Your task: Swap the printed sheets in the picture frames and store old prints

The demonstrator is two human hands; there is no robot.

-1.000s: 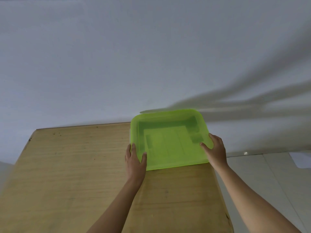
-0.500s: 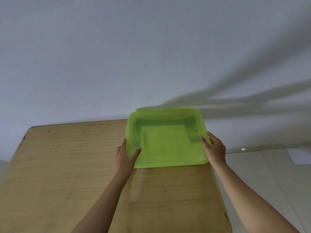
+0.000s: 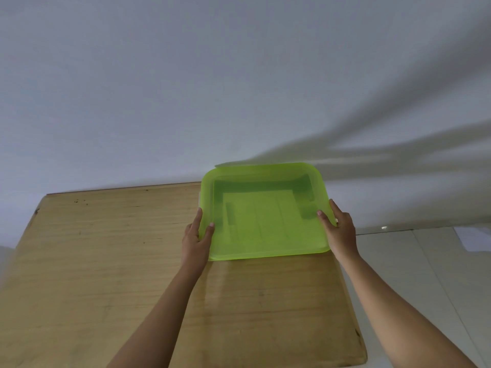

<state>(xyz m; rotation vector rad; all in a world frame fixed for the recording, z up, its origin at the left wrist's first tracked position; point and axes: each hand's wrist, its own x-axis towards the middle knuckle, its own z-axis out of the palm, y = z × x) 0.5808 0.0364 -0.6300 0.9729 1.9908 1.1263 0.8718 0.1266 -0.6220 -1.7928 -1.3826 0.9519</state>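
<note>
A translucent lime-green lid (image 3: 265,213) covers a shallow storage box at the far right corner of the wooden table (image 3: 93,261). My left hand (image 3: 196,240) grips the lid's left edge, thumb on top and fingers along the side. My right hand (image 3: 338,229) holds its right edge the same way. Flat rectangular shapes show dimly through the lid; what they are cannot be told. No picture frames are in view.
A plain grey-white wall (image 3: 212,88) rises right behind the table. The table's right edge (image 3: 350,314) drops to a pale tiled floor (image 3: 425,261), where a white sheet (image 3: 475,239) lies at the far right.
My left hand has slid a little to the left and now clasps the lid's edge with the thumb on top. The lid sits flatter and squarer. My right hand has barely moved.
</note>
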